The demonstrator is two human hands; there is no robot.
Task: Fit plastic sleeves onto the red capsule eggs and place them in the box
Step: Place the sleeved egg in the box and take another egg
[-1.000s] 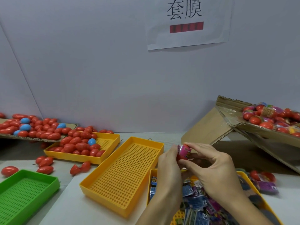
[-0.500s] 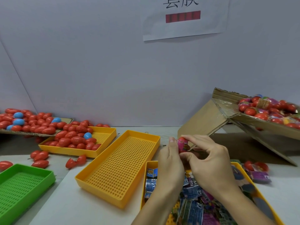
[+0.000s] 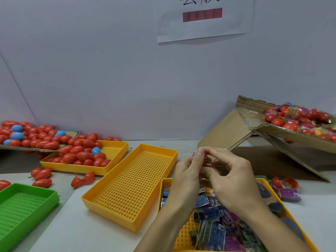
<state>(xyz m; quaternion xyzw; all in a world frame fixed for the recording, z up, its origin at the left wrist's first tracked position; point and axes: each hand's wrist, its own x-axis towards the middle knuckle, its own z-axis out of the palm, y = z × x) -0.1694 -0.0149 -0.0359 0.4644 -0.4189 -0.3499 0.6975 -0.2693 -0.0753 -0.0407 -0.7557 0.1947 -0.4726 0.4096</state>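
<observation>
white wall, sign with cropped unreadable characters, red bar

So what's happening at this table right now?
A person holds one capsule egg between the left hand and right hand, working a pink plastic sleeve onto it above the yellow tray of loose sleeves. Bare red eggs wait at left; sleeved ones fill the cardboard box at right.

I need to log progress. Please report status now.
Both hands, left and right, grip one egg, pink sleeve on it. Box right, part filled. Nothing in the way.
</observation>
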